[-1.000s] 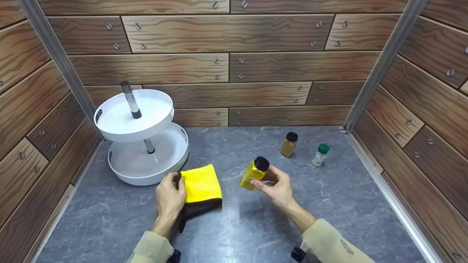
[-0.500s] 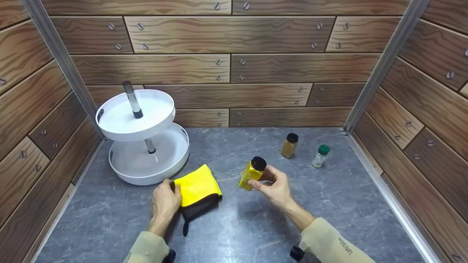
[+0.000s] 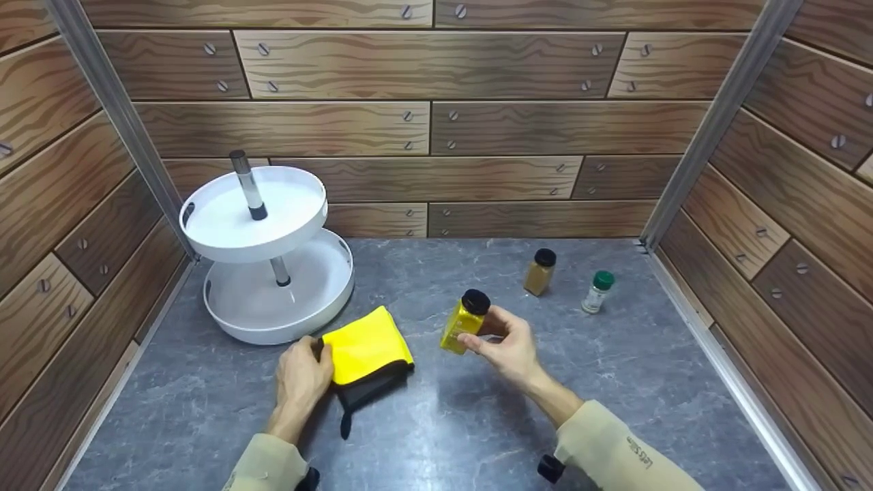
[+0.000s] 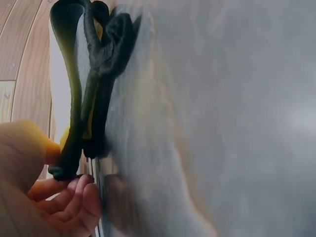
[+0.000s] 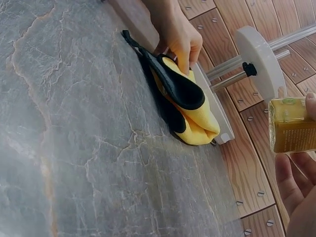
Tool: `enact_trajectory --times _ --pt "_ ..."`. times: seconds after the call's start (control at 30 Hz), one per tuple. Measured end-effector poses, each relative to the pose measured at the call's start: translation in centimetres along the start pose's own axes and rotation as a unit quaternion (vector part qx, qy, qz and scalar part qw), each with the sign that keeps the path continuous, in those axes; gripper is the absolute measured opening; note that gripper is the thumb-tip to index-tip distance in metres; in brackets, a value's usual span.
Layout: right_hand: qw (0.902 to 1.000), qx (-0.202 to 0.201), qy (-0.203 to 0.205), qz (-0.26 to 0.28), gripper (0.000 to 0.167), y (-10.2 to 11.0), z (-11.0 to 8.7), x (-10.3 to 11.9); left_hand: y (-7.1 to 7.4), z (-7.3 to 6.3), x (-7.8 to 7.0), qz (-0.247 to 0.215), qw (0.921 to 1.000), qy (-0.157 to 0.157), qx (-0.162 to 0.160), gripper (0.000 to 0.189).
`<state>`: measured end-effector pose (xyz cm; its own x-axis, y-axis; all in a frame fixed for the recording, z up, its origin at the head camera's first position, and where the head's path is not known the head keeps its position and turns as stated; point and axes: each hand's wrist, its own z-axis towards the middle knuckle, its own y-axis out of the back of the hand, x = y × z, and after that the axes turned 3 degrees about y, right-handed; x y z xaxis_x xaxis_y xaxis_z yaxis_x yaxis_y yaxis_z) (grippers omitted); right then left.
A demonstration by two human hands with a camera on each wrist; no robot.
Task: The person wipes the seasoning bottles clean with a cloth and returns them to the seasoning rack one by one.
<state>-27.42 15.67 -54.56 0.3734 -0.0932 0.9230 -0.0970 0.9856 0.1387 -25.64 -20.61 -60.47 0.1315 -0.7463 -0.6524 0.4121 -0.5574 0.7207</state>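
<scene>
A folded yellow cloth (image 3: pixel 365 346) with a dark border and a small loop lies on the grey table. My left hand (image 3: pixel 300 378) pinches its left edge between thumb and fingers; in the left wrist view the dark hem (image 4: pixel 69 158) sits between them. My right hand (image 3: pixel 508 348) holds a spice jar (image 3: pixel 464 324) with yellow contents and a black lid, tilted and raised above the table, to the right of the cloth. The right wrist view shows the jar's printed side (image 5: pixel 294 126) between the thumb and fingers.
A white two-tier round tray (image 3: pixel 273 327) stands at the back left, just behind the cloth. Towards the back right stand a black-lidded jar of brown spice (image 3: pixel 539 273) and a small green-capped jar (image 3: pixel 597 293). Wood-patterned walls (image 3: pixel 430 126) enclose the table.
My left hand has drawn the cloth's left edge towards me and to the left, turning the cloth and baring more dark border. The right hand with the jar has shifted slightly left.
</scene>
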Motion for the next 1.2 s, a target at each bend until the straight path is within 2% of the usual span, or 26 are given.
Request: enact_trajectory --times 0.17,0.37,0.7,0.9,1.1,1.2 --pt "1.0000 0.001 -0.001 -0.005 0.044 -0.3 0.6 0.4 0.7 -0.2 0.4 -0.006 0.9997 -0.011 -0.019 0.026" --pt "0.9998 0.013 0.009 -0.015 0.045 -1.1 1.5 0.5 1.8 -0.3 0.5 0.025 0.9987 -0.031 -0.032 0.024" --pt "0.9983 0.053 0.011 -0.024 0.047 -3.4 3.0 1.1 3.0 0.6 0.5 0.036 0.9912 -0.099 -0.080 0.020" --pt "0.9971 0.071 0.013 -0.025 0.047 -4.8 3.6 1.3 3.2 1.4 0.9 0.067 0.9811 -0.149 -0.104 0.021" --pt "0.9952 0.091 0.010 -0.036 0.046 -6.3 4.1 1.2 3.1 2.7 2.4 0.110 0.9627 -0.201 -0.143 0.022" --pt "0.9943 0.094 0.013 -0.048 0.045 -7.0 4.6 1.2 3.1 3.5 3.1 0.127 0.9567 -0.217 -0.146 0.024"
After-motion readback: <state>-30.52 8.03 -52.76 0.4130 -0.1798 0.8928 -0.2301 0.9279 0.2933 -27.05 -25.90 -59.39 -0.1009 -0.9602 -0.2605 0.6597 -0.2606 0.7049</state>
